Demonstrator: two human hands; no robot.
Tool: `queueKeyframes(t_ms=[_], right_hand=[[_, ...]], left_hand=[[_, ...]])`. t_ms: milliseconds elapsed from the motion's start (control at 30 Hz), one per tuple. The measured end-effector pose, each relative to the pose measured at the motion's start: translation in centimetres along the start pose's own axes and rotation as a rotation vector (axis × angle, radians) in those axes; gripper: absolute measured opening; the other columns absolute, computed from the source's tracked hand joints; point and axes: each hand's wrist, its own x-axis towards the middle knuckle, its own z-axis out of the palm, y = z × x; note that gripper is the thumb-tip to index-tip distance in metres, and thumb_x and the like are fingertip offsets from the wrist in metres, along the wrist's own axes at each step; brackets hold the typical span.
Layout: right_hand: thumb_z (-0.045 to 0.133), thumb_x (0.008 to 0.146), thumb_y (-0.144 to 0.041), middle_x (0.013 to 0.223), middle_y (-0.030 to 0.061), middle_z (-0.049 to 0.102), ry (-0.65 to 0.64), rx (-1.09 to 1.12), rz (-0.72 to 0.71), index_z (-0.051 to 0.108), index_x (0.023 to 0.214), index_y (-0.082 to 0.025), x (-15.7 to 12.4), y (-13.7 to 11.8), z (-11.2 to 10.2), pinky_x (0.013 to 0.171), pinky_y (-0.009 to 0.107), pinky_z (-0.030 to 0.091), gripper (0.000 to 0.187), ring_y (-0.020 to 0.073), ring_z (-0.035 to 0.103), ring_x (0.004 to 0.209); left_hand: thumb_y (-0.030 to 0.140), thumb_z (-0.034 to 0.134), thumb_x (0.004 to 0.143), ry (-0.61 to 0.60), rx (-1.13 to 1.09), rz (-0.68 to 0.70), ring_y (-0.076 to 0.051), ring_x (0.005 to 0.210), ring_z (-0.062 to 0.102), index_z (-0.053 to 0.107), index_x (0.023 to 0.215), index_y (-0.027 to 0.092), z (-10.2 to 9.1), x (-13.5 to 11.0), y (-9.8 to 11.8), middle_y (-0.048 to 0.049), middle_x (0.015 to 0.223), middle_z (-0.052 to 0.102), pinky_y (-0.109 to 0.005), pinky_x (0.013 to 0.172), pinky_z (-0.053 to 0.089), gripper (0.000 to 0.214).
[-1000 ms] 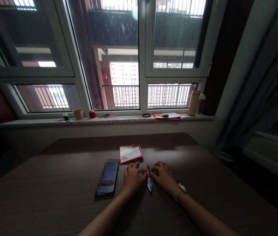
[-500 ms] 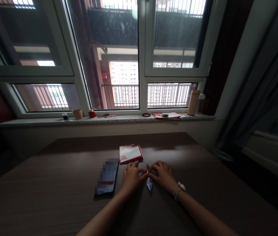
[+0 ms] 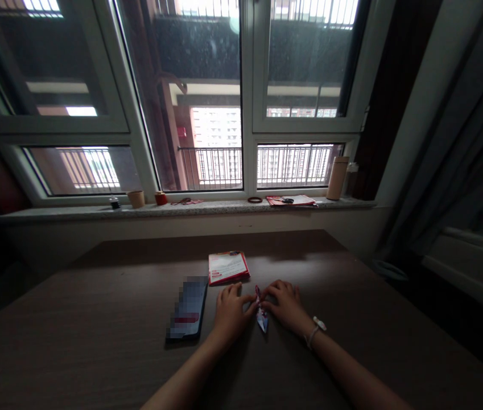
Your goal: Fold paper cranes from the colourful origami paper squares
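A small folded piece of printed paper (image 3: 261, 316), red, white and blue and pointed at its near end, lies on the dark wooden table (image 3: 96, 341). My left hand (image 3: 229, 313) pinches its left side with thumb and fingers. From the other side my right hand (image 3: 284, 306) pinches the top of it; a pale bracelet sits on that wrist. Both hands rest on the table surface.
A phone (image 3: 188, 308) lies left of my left hand. A stack of red-and-white paper sheets (image 3: 227, 266) sits just beyond the hands. The windowsill holds small cups (image 3: 136, 199), a tall tan tumbler (image 3: 336, 178) and papers (image 3: 290, 200). Curtains hang at the right.
The folded paper and both hands have shifted very slightly; the grip on the paper stays the same.
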Motion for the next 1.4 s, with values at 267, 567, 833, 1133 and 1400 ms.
queueKeyframes(t_ms=[267, 567, 833, 1133, 1400], right_hand=[[0.067, 0.079, -0.038, 0.104, 0.0017, 0.062, 0.062, -0.035, 0.002, 0.073, 0.082, -0.031, -0.04, 0.56, -0.61, 0.102, 0.042, 0.025, 0.01, 0.024, 0.047, 0.112], [0.065, 0.081, -0.037, 0.104, 0.0022, 0.064, 0.045, -0.003, -0.039, 0.074, 0.081, -0.031, -0.01, 0.24, -0.48, 0.101, 0.041, 0.025, 0.011, 0.0241, 0.047, 0.112], [0.067, 0.079, -0.037, 0.103, 0.0023, 0.064, 0.061, -0.002, -0.029, 0.074, 0.082, -0.03, 0.01, 0.31, -0.32, 0.1, 0.041, 0.027, 0.01, 0.024, 0.047, 0.111], [0.064, 0.082, -0.038, 0.102, 0.0026, 0.064, 0.071, -0.009, -0.046, 0.073, 0.08, -0.03, 0.11, 0.5, -0.04, 0.098, 0.041, 0.029, 0.012, 0.0243, 0.048, 0.109], [0.068, 0.079, -0.038, 0.099, 0.0034, 0.064, 0.1, 0.006, -0.087, 0.074, 0.08, -0.03, 0.06, 0.59, 0.08, 0.095, 0.04, 0.031, 0.01, 0.0255, 0.049, 0.108]], left_hand=[[0.042, 0.068, 0.079, 0.009, -0.026, 0.058, -0.028, 0.127, 0.041, 0.076, 0.086, 0.029, -0.38, 0.26, -0.07, -0.0059, 0.133, 0.054, -0.045, 0.108, 0.03, 0.016], [0.044, 0.07, 0.075, 0.028, -0.036, -0.021, -0.028, 0.127, 0.041, 0.073, 0.081, 0.029, -0.28, 0.09, 0.48, -0.0032, 0.131, 0.056, -0.049, 0.11, 0.023, 0.017], [0.046, 0.069, 0.075, -0.026, -0.024, -0.033, -0.031, 0.133, 0.034, 0.068, 0.111, 0.042, -0.13, 0.32, 0.37, -0.0015, 0.143, 0.047, -0.052, 0.11, 0.022, 0.036], [0.049, 0.063, 0.08, -0.065, -0.042, -0.049, -0.033, 0.137, 0.03, 0.074, 0.1, 0.039, -0.28, 0.44, 0.03, -0.0022, 0.146, 0.045, -0.059, 0.111, 0.015, 0.024], [0.037, 0.073, 0.073, -0.05, -0.068, -0.005, -0.03, 0.134, 0.033, 0.074, 0.087, 0.031, -0.5, 0.64, 0.08, -0.0017, 0.143, 0.048, -0.054, 0.111, 0.02, 0.016]])
